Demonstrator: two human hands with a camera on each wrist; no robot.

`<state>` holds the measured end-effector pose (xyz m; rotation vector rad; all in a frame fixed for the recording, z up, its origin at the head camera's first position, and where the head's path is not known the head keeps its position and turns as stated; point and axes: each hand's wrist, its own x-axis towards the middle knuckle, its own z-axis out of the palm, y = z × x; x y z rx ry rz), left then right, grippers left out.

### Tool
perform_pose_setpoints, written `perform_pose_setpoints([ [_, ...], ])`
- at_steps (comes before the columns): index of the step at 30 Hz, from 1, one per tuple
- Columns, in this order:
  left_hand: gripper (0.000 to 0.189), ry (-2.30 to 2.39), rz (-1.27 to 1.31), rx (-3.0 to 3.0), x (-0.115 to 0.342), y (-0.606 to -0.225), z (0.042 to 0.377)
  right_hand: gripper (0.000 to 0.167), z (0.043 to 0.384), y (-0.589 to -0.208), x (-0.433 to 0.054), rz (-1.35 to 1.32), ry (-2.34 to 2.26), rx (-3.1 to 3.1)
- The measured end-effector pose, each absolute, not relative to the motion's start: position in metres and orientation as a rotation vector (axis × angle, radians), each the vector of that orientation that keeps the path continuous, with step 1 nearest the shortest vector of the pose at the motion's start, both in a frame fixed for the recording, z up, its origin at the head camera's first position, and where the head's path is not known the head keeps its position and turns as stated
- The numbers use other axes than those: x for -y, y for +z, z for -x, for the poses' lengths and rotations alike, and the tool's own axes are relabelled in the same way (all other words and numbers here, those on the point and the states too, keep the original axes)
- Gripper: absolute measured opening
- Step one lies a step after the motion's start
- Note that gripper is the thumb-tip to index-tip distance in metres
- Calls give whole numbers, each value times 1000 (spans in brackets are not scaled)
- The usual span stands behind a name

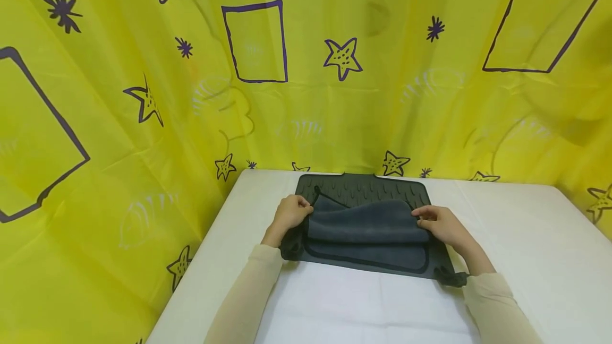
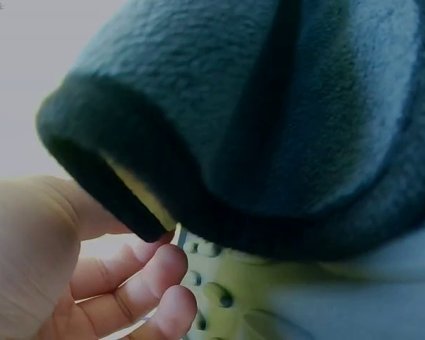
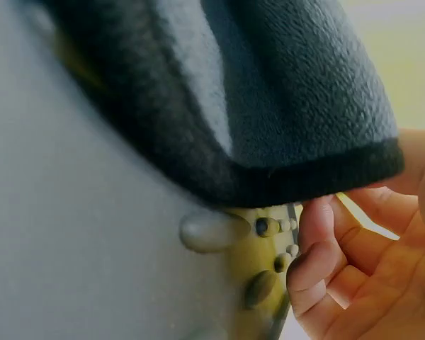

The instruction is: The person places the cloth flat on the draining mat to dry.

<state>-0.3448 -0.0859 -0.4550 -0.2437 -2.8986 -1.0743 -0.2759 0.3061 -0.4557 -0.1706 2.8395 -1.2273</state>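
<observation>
Cloth [image 1: 368,227] lies on the bumpy mat [image 1: 380,189], partly doubled over. Grip: left hand [image 1: 289,214], right hand [image 1: 442,223] each pinching 1 side edge. Looks mid-fold; raised part not flat yet.

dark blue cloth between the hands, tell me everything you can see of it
The cloth is dark blue-grey with a black border; up close its surface looks soft and fuzzy, like fleece. Its near part lies flat on the dark mat, showing rounded corners, while the rest is lifted and folded. The left hand pinches its left edge, the right hand its right edge. A small dark bit at the far left corner may be a loop.
</observation>
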Motion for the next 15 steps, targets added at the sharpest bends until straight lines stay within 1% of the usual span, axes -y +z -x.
perform_pose_setpoints([
  [4, 11, -1135, 225, 2881, 87, -458, 343, 27, 271, -459, -310, 114, -1227, -2860],
  [9, 12, -1183, 194, 2866, 88, -458, 345, 30, 272, -457, -311, 48, -1223, -2881],
  [13, 13, -1206, 174, 2851, 90, -457, 348, 25, 276, -454, -311, 81, -1232, -2882],
  [15, 14, -1217, 165, 2847, 91, -459, 348, 27, 277, -453, -311, 100, -1264, -2852],
])
